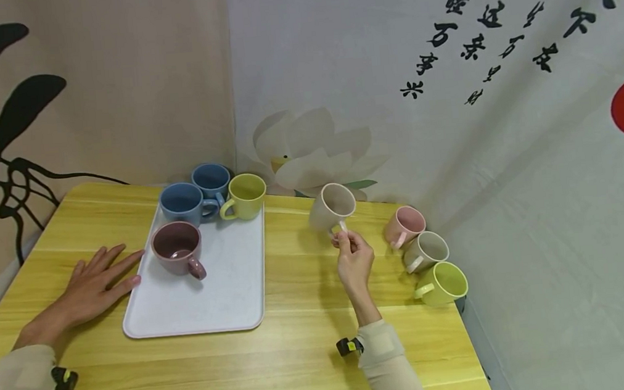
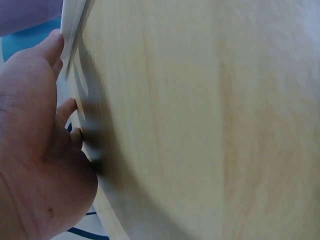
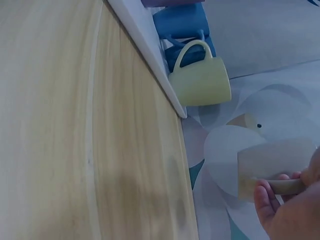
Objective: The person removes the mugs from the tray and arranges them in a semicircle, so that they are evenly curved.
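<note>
Right hand (image 1: 355, 262): thumb and fingertips pinching the handle (image 1: 342, 225) of an off-white mug (image 1: 322, 214). I've got it up off the table (image 1: 315, 356), near the far edge, between the tray (image 1: 215, 302) and the table's right edge. Mouth up, slightly tilted, handle on my side.

Left hand (image 1: 94, 288): palm down on the table, fingers spread, just off the tray's left edge. Thumb tip is at the rim, index tip right by it.

Tray is white, four mugs on it, all upright. Mauve mug (image 1: 177, 250) along the left edge, handle toward the near right. Front blue mug (image 1: 181, 203) at the far left corner, back blue mug (image 1: 211, 178) at the far edge, yellow mug (image 1: 248, 200) at the far right corner.

Table's right edge, toward the far corner, row of three: pink mug (image 1: 405, 224) farthest, beige mug (image 1: 427, 252) in the middle, lime mug (image 1: 444, 285) nearest me. Set close; can't tell if they touch. Handles face left-ish.
</note>
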Tool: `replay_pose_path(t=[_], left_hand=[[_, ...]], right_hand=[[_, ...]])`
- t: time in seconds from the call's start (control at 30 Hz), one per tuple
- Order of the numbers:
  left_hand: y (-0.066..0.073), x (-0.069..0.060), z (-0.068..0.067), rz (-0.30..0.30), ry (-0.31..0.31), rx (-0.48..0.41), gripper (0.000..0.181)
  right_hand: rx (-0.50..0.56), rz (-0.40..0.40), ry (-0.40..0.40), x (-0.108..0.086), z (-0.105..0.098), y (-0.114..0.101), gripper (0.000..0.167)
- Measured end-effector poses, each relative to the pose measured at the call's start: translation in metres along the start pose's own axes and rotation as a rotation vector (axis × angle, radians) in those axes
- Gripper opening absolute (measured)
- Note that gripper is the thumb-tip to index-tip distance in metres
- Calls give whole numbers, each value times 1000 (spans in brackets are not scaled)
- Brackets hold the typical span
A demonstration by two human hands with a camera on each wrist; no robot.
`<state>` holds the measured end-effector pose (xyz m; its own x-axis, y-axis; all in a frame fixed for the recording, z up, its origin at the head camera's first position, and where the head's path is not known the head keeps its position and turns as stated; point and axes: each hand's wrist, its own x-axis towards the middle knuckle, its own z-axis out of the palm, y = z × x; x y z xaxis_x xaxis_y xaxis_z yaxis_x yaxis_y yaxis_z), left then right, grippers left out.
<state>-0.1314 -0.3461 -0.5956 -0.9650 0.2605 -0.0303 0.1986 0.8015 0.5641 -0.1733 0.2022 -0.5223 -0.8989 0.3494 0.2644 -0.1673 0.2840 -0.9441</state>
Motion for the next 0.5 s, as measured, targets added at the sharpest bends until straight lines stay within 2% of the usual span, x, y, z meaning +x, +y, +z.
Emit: replay_pose_path(t=[0.23, 0.5], left_hand=[[1, 0, 0, 8, 3, -1, 68], [2, 0, -2, -12, -22, 15, 69]], right_hand=[[-61, 26, 74, 9, -4, 14, 21], [-140, 53, 140, 20, -13, 25, 19]])
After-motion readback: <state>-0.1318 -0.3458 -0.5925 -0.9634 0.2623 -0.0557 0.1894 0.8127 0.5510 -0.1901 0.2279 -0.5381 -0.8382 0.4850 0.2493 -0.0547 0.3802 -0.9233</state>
